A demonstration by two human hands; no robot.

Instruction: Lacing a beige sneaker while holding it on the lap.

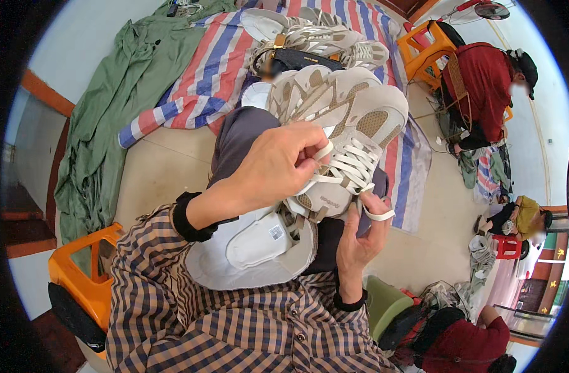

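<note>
Striped sheet [219, 62] beyond; 2 hands [269, 165] [362, 241] hold white laces [354, 163].

Co-workers sit along the right side of a tiled room, where striped sheeting [200, 68] and a crumpled green cloth [92, 155] cover parts of the pale floor [166, 171].
At upper right, a person in a dark red top and black cap [480, 74] bends forward beside an orange stool [421, 46], near a fan [492, 10]; farther down, a person in yellow [528, 219] sits by a red basket [507, 247], and another in dark red [464, 348] leans near a green plastic object [384, 304]. A second orange stool [89, 301] stands at lower left beside a black pad [72, 314].
</note>
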